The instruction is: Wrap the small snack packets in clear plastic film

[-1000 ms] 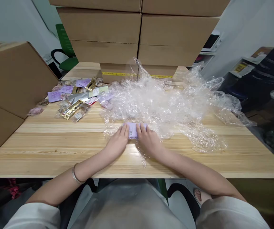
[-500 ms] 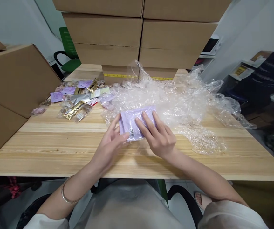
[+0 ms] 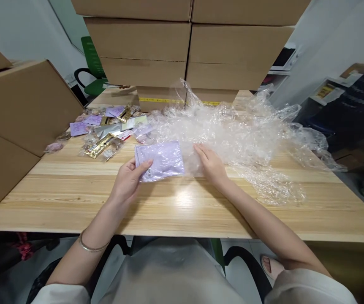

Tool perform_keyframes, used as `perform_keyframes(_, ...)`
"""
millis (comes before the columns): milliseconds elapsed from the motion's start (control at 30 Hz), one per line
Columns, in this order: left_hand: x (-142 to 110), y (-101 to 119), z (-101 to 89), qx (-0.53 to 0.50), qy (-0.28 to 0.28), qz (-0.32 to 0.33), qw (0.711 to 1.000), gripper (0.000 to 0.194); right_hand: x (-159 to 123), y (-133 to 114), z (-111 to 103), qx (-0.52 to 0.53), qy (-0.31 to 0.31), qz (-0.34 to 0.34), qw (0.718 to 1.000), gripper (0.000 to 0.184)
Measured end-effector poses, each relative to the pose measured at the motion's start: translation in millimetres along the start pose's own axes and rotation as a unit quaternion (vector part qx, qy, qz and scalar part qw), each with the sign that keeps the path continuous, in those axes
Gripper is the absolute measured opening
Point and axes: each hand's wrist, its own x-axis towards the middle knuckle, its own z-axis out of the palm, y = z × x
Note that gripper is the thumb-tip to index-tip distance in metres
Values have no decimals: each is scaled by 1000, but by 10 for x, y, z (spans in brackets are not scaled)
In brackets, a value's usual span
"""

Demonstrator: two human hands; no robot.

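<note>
My left hand (image 3: 128, 177) grips the left edge of a flat lilac packet (image 3: 161, 160) in clear wrap, thumb on top. The packet is held over the wooden table, and a small dark printed mark shows partly beside the thumb. My right hand (image 3: 211, 164) is to the right of the packet, apart from it. Its fingers are stretched out at the near edge of a big heap of crumpled clear plastic bags (image 3: 220, 126), touching the film; no packet is in it.
Several small packets lie at the left, among them a gold sachet (image 3: 100, 145) and lilac ones (image 3: 79, 128). Stacked cardboard boxes (image 3: 144, 42) rise at the back, and a large carton (image 3: 20, 101) stands on the left. The wooden table (image 3: 74, 202) ends in front of me.
The lilac packet has moved left in my left hand. My right hand has come off it and now lies by the clear plastic.
</note>
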Motion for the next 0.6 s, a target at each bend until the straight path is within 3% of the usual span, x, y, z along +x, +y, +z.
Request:
perform_keyframes(133, 7, 118, -183, 18, 55, 24, 998, 45, -4, 254, 119, -11, -25, 34, 999, 65)
perform_keyframes(233, -20, 229, -234, 20, 124, 106, 986, 37, 1, 286, 53, -1, -30, 25, 999, 63)
perform_keyframes(367, -138, 273, -160, 82, 220, 263, 936, 24, -31, 55, -256, 10, 28, -6, 1000, 73)
perform_keyframes(433, -220, 207, -55, 132, 249, 297, 913, 21, -60, -157, -406, 35, 82, -18, 996, 73)
perform_keyframes(500, -291, 88, 85, 161, 230, 281, 918, 21, -73, -386, -492, 115, 92, -26, 989, 76)
perform_keyframes(600, -329, -117, 307, 127, 100, 179, 971, 28, -60, -668, -502, 301, 13, -3, 954, 86)
